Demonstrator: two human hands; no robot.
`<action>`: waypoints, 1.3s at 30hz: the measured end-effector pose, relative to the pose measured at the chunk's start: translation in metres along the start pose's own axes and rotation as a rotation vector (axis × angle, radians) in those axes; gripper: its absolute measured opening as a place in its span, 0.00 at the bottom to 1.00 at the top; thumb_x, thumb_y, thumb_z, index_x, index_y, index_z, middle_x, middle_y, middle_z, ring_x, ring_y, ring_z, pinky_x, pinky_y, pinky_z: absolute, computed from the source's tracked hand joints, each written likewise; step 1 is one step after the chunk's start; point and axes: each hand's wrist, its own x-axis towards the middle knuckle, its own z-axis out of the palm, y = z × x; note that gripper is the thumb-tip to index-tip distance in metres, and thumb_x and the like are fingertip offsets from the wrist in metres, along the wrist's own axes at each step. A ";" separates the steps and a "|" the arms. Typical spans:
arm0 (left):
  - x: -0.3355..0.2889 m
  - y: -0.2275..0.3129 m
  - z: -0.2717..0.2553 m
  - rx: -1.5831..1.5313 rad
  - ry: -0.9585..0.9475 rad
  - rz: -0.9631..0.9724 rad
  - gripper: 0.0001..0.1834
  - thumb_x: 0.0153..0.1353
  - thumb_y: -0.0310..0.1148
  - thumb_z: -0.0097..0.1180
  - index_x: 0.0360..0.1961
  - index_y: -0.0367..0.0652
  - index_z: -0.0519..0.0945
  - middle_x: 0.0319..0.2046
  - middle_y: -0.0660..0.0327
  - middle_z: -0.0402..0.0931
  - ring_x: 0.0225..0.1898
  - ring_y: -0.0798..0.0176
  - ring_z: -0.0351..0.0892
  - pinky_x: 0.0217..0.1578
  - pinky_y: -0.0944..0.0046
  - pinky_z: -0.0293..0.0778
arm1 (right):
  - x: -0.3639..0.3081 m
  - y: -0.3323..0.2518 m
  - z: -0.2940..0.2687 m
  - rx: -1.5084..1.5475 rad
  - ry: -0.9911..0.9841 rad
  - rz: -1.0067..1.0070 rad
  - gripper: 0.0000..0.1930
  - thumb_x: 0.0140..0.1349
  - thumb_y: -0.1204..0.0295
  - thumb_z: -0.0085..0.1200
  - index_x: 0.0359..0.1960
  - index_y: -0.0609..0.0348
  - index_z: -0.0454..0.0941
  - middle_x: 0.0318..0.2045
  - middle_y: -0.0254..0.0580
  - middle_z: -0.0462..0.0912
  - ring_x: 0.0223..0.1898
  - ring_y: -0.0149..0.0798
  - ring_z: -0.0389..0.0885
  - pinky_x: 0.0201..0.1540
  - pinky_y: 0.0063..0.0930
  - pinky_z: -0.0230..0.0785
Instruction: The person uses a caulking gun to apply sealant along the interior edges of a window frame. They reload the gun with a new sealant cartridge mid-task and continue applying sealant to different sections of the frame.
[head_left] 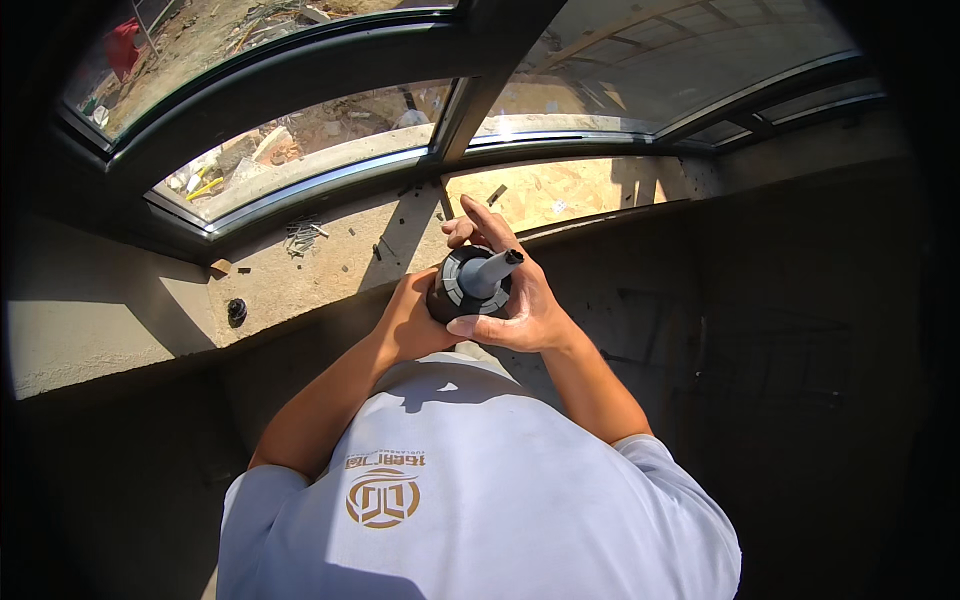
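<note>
A sealant gun [452,292] is held upright in front of my chest, its grey cone nozzle [484,274] tilted up to the right. The nozzle's cut tip looks dark. Around its base runs a dark collar with a lighter grey ring. My left hand [408,318] is wrapped round the near left side of the barrel. From the right, my right hand [534,308] grips the collar, with its thumb across the front and its upper fingers reaching beyond. The barrel below is hidden by my hands and shirt.
Ahead runs a sunlit concrete sill [340,255] under dark-framed windows [320,195]. On it lie a pile of screws [301,238], a small wood block [220,267], a black round part [236,312] and scattered dark bits. A chipboard sheet [590,185] covers the sill's right part.
</note>
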 end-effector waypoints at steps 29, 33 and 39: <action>0.046 -0.002 0.076 -0.007 0.073 0.165 0.24 0.55 0.30 0.71 0.49 0.38 0.74 0.44 0.58 0.77 0.44 0.60 0.79 0.48 0.60 0.75 | -0.067 -0.021 -0.038 -0.176 0.349 -0.133 0.60 0.51 0.62 0.78 0.81 0.53 0.49 0.59 0.49 0.73 0.59 0.49 0.75 0.66 0.38 0.65; 0.067 0.100 0.062 -0.119 0.110 0.206 0.16 0.55 0.21 0.65 0.44 0.36 0.74 0.37 0.57 0.77 0.39 0.63 0.78 0.47 0.62 0.75 | -0.124 -0.027 -0.075 -0.233 0.577 -0.098 0.57 0.52 0.54 0.79 0.78 0.55 0.54 0.67 0.51 0.68 0.70 0.49 0.68 0.74 0.39 0.60; 0.081 0.279 0.008 -0.177 0.022 0.443 0.20 0.64 0.34 0.54 0.52 0.33 0.71 0.47 0.51 0.69 0.46 0.58 0.72 0.57 0.56 0.68 | -0.251 0.023 -0.131 -0.248 1.098 0.183 0.06 0.63 0.72 0.69 0.33 0.60 0.85 0.47 0.41 0.84 0.53 0.38 0.81 0.59 0.32 0.70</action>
